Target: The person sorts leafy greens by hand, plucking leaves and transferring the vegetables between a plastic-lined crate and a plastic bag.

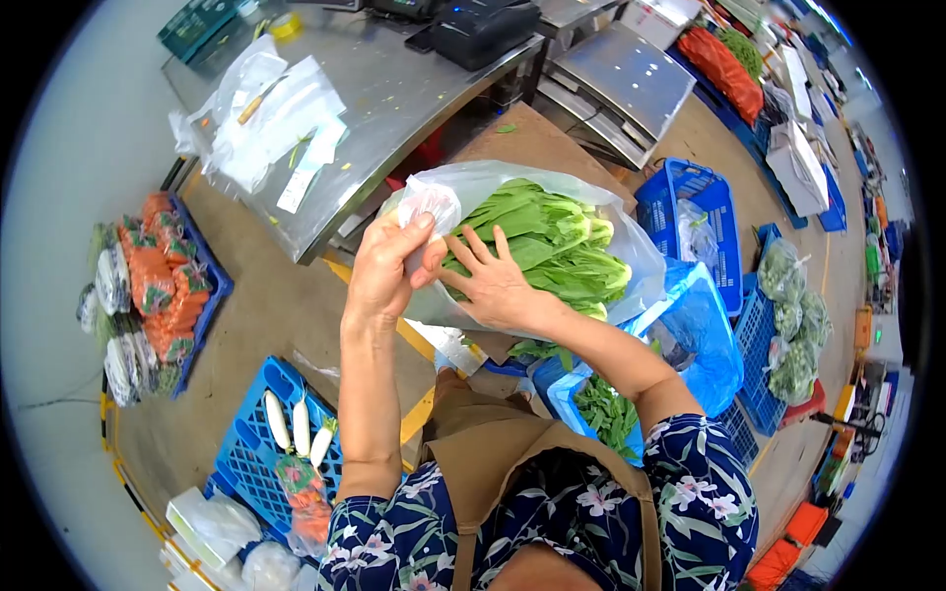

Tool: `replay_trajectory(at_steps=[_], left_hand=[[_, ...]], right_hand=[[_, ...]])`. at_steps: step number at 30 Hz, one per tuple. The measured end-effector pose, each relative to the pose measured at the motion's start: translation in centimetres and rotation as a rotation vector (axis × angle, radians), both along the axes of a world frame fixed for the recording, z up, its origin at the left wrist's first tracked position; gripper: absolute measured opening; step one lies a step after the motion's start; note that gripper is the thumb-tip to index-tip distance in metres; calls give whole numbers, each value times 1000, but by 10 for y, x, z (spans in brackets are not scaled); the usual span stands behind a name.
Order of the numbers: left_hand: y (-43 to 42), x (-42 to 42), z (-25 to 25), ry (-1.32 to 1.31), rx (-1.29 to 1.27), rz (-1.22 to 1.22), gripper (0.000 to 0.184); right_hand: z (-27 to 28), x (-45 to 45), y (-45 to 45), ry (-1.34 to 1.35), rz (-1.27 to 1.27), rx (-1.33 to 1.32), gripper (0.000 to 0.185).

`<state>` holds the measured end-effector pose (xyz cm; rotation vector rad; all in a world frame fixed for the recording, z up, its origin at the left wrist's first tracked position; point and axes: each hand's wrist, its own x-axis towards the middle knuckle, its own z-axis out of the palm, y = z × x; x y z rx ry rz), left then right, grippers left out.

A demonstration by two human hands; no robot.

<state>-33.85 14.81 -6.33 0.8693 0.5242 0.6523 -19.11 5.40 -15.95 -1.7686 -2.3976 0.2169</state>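
Note:
A clear plastic bag (645, 258) holds leafy greens (537, 231) with pale stems pointing right, in front of my body. My left hand (386, 258) is closed on the bag's gathered left end, thumb against the fingers. Spread fingers of my right hand (493, 286) lie on the leaves near that end. Below the bag, more loose greens (606, 409) sit in a blue-lined container.
A steel table (379, 94) with plastic sheets stands at upper left. Blue crates (724, 212) stand to the right. White radishes (301, 424) lie on a blue crate at lower left. Bagged carrots (177, 286) are stacked far left.

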Motion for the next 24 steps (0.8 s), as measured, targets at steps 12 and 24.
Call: replay_trajectory(at_steps=[12,24], left_hand=[[-8,-7,-4,38,51,6,28],[-53,15,8,674,619,234,37]], right_hand=[[-96,21,-26,68,114,319,60],[-112,102,-328,622,-1216,422,26]])
